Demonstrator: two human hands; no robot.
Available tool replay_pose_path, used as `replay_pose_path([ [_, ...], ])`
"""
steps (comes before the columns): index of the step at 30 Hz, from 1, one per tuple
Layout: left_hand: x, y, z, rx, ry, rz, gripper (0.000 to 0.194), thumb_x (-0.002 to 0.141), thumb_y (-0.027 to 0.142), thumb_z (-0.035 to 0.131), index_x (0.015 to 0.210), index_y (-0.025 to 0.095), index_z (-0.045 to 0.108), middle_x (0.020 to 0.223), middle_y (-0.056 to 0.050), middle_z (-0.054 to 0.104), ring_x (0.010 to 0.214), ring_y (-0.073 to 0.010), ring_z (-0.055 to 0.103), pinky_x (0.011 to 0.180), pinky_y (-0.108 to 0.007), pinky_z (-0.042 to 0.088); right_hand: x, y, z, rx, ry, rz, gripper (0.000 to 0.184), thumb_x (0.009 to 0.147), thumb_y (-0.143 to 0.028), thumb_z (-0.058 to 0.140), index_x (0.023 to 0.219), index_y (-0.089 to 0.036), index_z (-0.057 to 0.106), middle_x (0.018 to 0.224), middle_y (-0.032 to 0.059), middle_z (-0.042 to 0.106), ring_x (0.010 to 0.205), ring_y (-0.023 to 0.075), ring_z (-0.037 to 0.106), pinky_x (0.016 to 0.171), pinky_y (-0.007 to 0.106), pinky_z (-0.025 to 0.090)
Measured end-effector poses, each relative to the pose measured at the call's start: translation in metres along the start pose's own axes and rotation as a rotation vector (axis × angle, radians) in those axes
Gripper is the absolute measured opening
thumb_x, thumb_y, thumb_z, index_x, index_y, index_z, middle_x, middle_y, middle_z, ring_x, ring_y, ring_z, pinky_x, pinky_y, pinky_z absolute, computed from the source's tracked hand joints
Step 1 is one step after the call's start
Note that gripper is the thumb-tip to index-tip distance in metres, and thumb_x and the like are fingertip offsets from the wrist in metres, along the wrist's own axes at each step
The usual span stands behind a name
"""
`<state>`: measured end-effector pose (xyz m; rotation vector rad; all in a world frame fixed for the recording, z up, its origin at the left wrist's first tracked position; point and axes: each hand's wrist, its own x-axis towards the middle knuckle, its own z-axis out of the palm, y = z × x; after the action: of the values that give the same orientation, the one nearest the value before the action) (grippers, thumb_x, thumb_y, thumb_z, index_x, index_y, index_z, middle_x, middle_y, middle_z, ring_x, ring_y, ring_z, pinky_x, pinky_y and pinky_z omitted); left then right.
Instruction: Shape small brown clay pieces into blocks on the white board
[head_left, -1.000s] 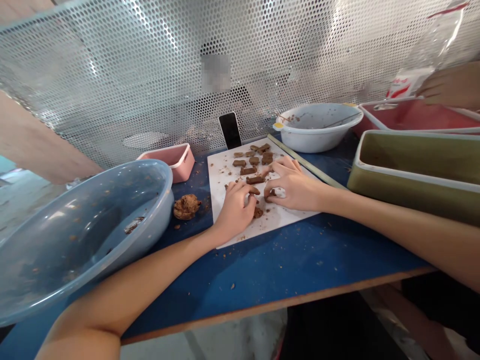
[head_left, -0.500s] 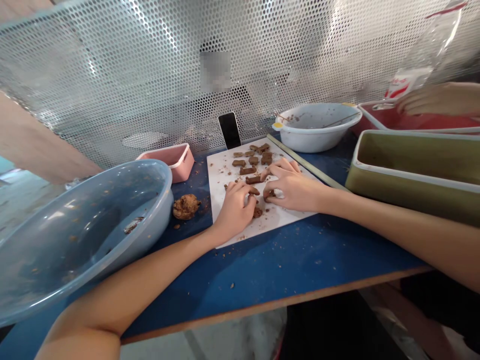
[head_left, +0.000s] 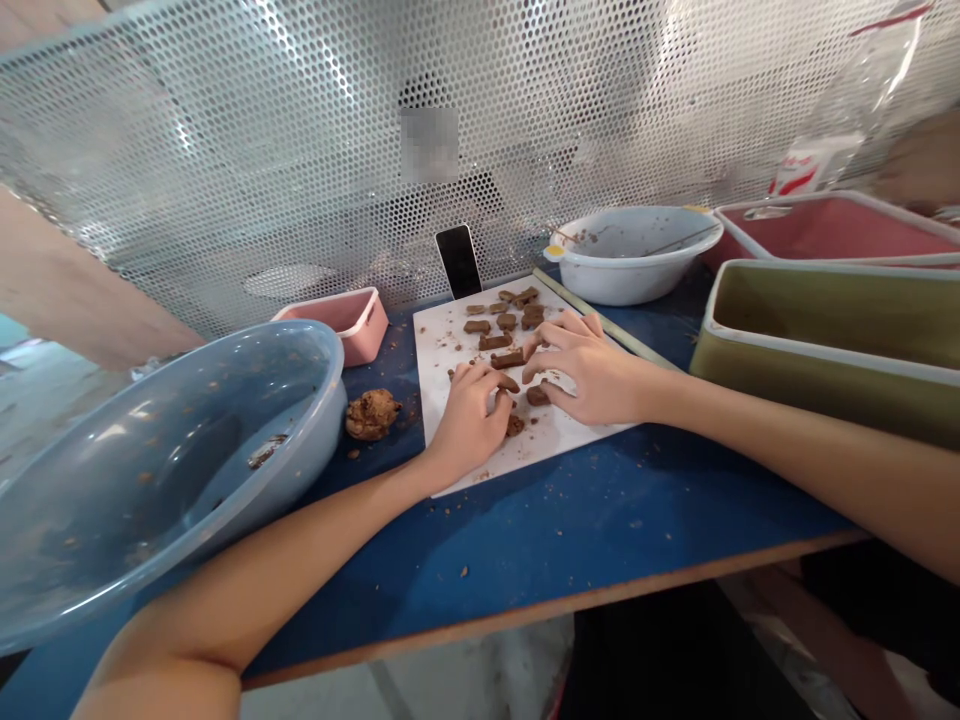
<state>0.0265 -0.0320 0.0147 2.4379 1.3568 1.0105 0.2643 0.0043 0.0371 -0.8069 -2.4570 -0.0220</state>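
Observation:
My left hand (head_left: 474, 415) rests on the white sheet (head_left: 442, 440), its fingers curled and closed at a small brown clay piece (head_left: 508, 383) near the index fingertip. Crumbly brown clay (head_left: 514, 426) lies beside the left thumb. Over the sheet's right side, my right hand (head_left: 589, 372) is open, its fingers arched and apart. A brown clay block (head_left: 537, 395) sits on the sheet by the right thumb. Bar-shaped clay pieces (head_left: 495, 342) and several smaller shaped ones (head_left: 477, 326) lie farther back on the sheet.
A large blue basin (head_left: 315, 400), a clay lump (head_left: 373, 414) and a pink box (head_left: 367, 330) stand left. A phone (head_left: 459, 262) leans on the perforated metal screen. Right are a stick (head_left: 600, 318), white basin (head_left: 637, 275), green box (head_left: 825, 350), red box (head_left: 832, 225) and bottle (head_left: 840, 110).
My right hand has lifted slightly and its fingers have spread, uncovering the clay block by the thumb. My left hand stays put. Another person's hand has moved away from the red box.

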Motion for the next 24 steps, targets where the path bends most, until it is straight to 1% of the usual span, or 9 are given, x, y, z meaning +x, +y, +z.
replay_pose_path([
  [4, -0.001, 0.003, -0.003, 0.005, -0.026, 0.025, 0.032, 0.095, 0.003, 0.056, 0.089, 0.023, 0.080, 0.106, -0.007, 0.071, 0.112, -0.0283, 0.058, 0.106, -0.047, 0.052, -0.001, 0.002, -0.004, -0.004, 0.006, -0.032, 0.026, 0.089, -0.009, 0.060, 0.091, -0.024, 0.080, 0.129, 0.0111, 0.071, 0.122, 0.0344, 0.054, 0.097, 0.052, 0.037],
  [7, -0.003, 0.004, -0.004, 0.013, -0.040, 0.039, 0.036, 0.094, 0.003, 0.056, 0.089, 0.024, 0.084, 0.108, -0.007, 0.071, 0.114, -0.0293, 0.057, 0.107, -0.049, 0.052, -0.001, 0.006, -0.008, -0.006, 0.001, -0.095, 0.031, 0.088, -0.006, 0.057, 0.084, -0.025, 0.082, 0.130, 0.0108, 0.071, 0.121, 0.0344, 0.054, 0.097, 0.053, 0.037],
  [11, -0.003, 0.002, -0.004, 0.012, -0.048, 0.047, 0.038, 0.094, 0.002, 0.054, 0.092, 0.024, 0.086, 0.109, -0.008, 0.071, 0.114, -0.0293, 0.058, 0.108, -0.051, 0.052, 0.000, 0.012, -0.012, -0.010, 0.004, -0.239, 0.034, 0.088, -0.004, 0.057, 0.085, -0.025, 0.084, 0.127, 0.0110, 0.072, 0.125, 0.0345, 0.052, 0.102, 0.055, 0.038],
  [13, -0.003, 0.001, -0.003, 0.005, -0.050, 0.049, 0.039, 0.094, 0.003, 0.054, 0.094, 0.025, 0.086, 0.111, -0.007, 0.071, 0.114, -0.0291, 0.058, 0.108, -0.051, 0.052, 0.000, 0.014, -0.013, -0.009, -0.010, -0.285, 0.034, 0.090, -0.005, 0.057, 0.088, -0.026, 0.085, 0.127, 0.0108, 0.071, 0.126, 0.0339, 0.051, 0.103, 0.055, 0.039],
  [18, -0.004, 0.001, -0.002, -0.002, -0.037, 0.069, 0.038, 0.096, 0.004, 0.055, 0.096, 0.025, 0.086, 0.113, -0.007, 0.071, 0.114, -0.0293, 0.057, 0.107, -0.050, 0.052, 0.000, 0.014, -0.012, -0.005, -0.051, -0.310, 0.038, 0.092, -0.006, 0.057, 0.092, -0.030, 0.087, 0.133, 0.0097, 0.070, 0.127, 0.0339, 0.051, 0.103, 0.056, 0.041],
  [24, -0.003, 0.001, -0.001, 0.022, -0.040, 0.075, 0.038, 0.097, 0.005, 0.055, 0.097, 0.026, 0.087, 0.113, -0.007, 0.072, 0.113, -0.0292, 0.057, 0.107, -0.052, 0.052, 0.000, 0.015, -0.010, -0.003, -0.078, -0.294, 0.038, 0.093, -0.006, 0.057, 0.093, -0.029, 0.087, 0.135, 0.0103, 0.070, 0.127, 0.0345, 0.052, 0.104, 0.059, 0.043],
])
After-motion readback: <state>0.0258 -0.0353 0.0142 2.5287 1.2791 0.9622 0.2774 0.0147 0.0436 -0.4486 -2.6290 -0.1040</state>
